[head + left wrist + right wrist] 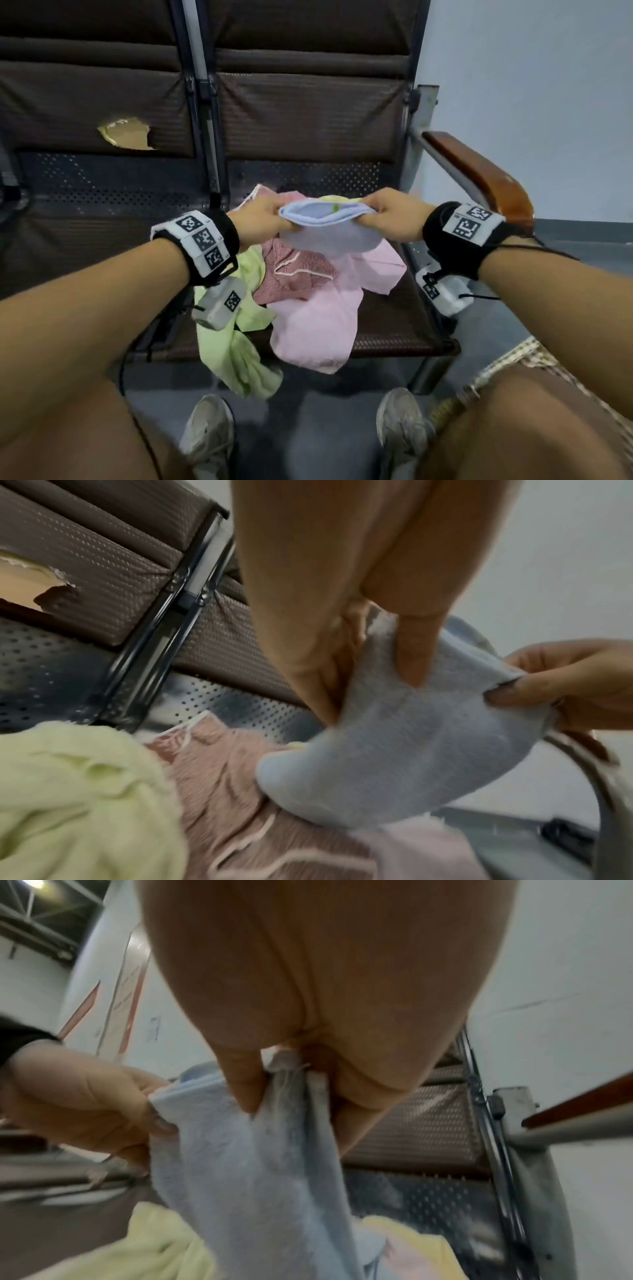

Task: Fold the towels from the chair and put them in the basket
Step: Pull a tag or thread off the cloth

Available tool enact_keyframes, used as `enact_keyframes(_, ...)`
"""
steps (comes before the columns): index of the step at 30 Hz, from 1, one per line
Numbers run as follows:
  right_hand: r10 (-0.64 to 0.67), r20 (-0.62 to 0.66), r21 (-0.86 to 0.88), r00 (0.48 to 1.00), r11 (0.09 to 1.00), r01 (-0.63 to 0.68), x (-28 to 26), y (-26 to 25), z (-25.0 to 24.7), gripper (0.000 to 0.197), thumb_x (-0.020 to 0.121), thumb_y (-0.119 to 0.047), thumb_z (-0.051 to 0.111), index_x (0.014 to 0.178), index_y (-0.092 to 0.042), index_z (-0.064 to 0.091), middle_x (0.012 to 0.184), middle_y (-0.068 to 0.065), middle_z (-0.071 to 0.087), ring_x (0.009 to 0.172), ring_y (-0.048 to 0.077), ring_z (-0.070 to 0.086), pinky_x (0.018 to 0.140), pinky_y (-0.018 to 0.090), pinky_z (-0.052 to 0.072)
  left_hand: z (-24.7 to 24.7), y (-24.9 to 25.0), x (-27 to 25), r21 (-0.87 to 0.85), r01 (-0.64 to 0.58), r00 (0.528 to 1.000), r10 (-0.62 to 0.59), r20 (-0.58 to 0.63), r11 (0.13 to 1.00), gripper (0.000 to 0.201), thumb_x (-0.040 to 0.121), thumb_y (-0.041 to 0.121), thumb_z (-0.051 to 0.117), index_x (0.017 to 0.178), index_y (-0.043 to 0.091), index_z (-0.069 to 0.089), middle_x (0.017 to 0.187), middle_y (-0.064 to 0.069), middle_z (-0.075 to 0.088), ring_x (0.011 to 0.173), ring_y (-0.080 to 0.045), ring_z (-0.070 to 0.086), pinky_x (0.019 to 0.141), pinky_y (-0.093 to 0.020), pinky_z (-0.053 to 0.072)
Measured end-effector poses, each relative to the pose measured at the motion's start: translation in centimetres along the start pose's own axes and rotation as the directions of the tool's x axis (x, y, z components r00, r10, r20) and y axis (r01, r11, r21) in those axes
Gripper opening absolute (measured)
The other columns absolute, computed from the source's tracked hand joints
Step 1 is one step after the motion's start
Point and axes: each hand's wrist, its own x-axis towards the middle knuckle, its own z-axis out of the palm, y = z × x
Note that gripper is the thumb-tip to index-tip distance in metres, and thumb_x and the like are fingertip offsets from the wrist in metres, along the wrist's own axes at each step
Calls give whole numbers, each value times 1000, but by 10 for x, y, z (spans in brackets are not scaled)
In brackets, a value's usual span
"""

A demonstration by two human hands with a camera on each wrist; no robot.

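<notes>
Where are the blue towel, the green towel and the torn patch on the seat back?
blue towel point(325, 226): head view, middle of the cloth stretched between both hands.
green towel point(236, 353): head view, part hanging over the seat's front edge.
torn patch point(125, 134): head view, exposed padding inside the hole.

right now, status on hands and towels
Left hand and right hand both pinch blue towel, lifted. Other towels piled on chair. Basket unseen.

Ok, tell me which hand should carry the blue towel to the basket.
Right hand, probably. Both hands pinch the light blue terry towel, but the woven edge resembling a basket lies on the right; the left hand is farther.
</notes>
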Motion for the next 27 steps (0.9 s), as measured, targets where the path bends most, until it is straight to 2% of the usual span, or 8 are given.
enact_keyframes(2,35,174,-28,984,999,-31,-8,4,26,30,97,-24,54,70,-10,54,68,7,51,62,19,45,59,31,36,11,-22,-14,35,149,963,-153,220,988,27,94,0,58,120,1,62,112,-16,68,98,-24,66,88,-40,57)
enact_keyframes(4,81,344,29,935,995,-96,-12,9,45,27,95,-27,59,72,-14,62,74,3,60,67,18,55,64,29,45,17,-34,-24,89,264,892,-278,357,960,25,95,-1,55,119,3,61,103,-11,71,86,-21,70,72,-32,60)
enact_keyframes(8,162,512,190,844,936,-295,-9,21,64,17,90,-27,69,90,-10,72,86,4,70,75,21,64,65,31,52,23,-46,-25,225,374,795,-436,421,900,29,94,4,56,121,3,63,111,-21,70,96,-36,68,83,-40,57)
enact_keyframes(13,264,340,269,903,892,-362,20,37,70,19,80,-13,69,96,-2,70,82,9,67,63,22,62,58,32,52,23,-60,7,62,352,912,-357,204,934,20,92,16,61,107,5,68,90,-7,72,66,-16,67,52,-23,52)
enact_keyframes(16,296,43,308,954,905,-294,43,50,77,15,80,-13,68,88,-1,70,79,8,64,70,21,58,60,30,50,26,-77,32,-36,285,958,-285,-10,958,14,93,24,63,97,11,69,101,-11,73,75,-21,69,64,-31,58)
enact_keyframes(20,297,-127,261,946,930,-257,67,59,89,20,84,-17,66,101,-5,70,99,10,70,91,28,64,71,30,48,35,-92,54,11,224,953,-216,-212,975,25,92,21,62,114,10,65,110,-18,70,99,-35,68,91,-49,56)
enact_keyframes(24,279,-156,139,947,956,-259,68,59,95,48,88,-28,68,134,-19,54,125,5,61,114,25,59,97,32,46,40,-97,53,118,216,949,-180,-260,969,51,84,22,73,131,16,53,113,-4,64,100,-23,63,89,-37,54)
enact_keyframes(27,102,-68,42,992,994,-99,53,55,101,20,90,-30,66,108,-22,70,109,-1,70,99,19,64,95,38,51,48,-102,38,74,95,992,-88,-91,993,21,80,11,78,100,14,71,100,-5,72,89,-16,65,83,-28,52)
